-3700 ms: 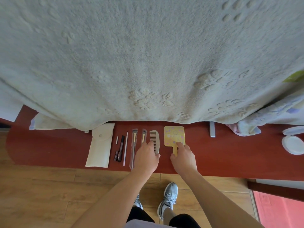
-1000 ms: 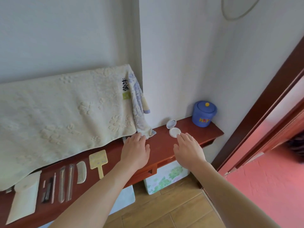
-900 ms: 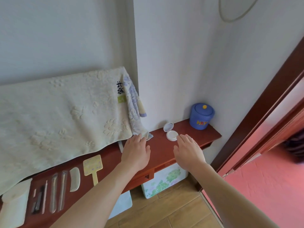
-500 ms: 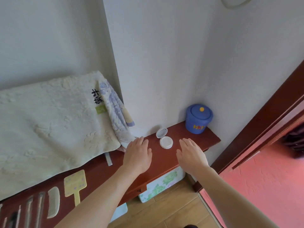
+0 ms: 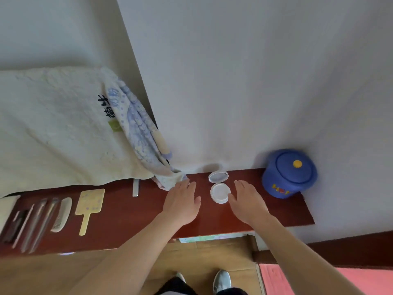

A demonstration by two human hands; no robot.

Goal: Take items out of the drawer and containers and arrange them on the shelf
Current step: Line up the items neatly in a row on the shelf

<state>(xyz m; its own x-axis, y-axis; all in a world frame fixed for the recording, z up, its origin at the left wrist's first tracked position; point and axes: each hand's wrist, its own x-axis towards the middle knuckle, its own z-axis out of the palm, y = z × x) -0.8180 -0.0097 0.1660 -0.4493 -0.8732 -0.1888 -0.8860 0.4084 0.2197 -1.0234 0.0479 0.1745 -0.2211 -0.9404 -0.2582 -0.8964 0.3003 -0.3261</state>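
A white round compact (image 5: 219,191) lies open on the dark red shelf (image 5: 136,218), its mirror lid (image 5: 218,176) tipped toward the wall. My left hand (image 5: 182,202) hovers flat just left of it, fingers apart, holding nothing. My right hand (image 5: 247,201) is flat just right of it, thumb close to the compact's rim, empty. On the left of the shelf lie in a row a yellow hand mirror (image 5: 88,206), a cream comb (image 5: 61,213), two wrapped brushes (image 5: 39,222) and thin pencils (image 5: 18,224).
A blue lidded pot (image 5: 289,173) stands at the shelf's right end against the wall. A cream towel (image 5: 59,128) and a blue patterned cloth (image 5: 140,133) hang over the shelf's back. A small silver item (image 5: 135,187) lies below the towel. Wooden floor and pink mat lie below.
My view has swung from the row of items to the shelf's right end. Both hands left the comb and mirror and moved to either side of the open compact.
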